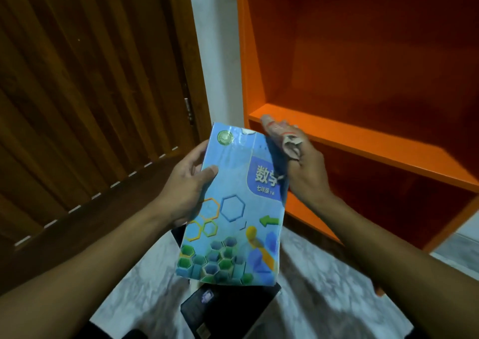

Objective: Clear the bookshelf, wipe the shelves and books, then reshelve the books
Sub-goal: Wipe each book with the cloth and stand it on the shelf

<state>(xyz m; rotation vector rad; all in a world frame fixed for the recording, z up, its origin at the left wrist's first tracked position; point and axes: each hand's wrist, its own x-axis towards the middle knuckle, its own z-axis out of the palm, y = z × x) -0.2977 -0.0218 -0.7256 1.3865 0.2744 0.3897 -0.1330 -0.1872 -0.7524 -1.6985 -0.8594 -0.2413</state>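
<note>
Holding the blue maths textbook (230, 209) up in front of the orange bookshelf (363, 141), cover facing the person, and that makes sense: the flat face is offered for wiping. Left hand (186, 185) grips the book's left edge, thumb over the cover, fingers behind, steadying it. Right hand (303, 167) has a crumpled cloth (282, 133) clamped in its fingers, pressed at the top right corner of the cover. Visible shelves stand bare, so clearing looks done. A dark book (228, 310) waits on the marble floor (324, 299) below, probably next in line. Wooden door (90, 92) off to the left.
</note>
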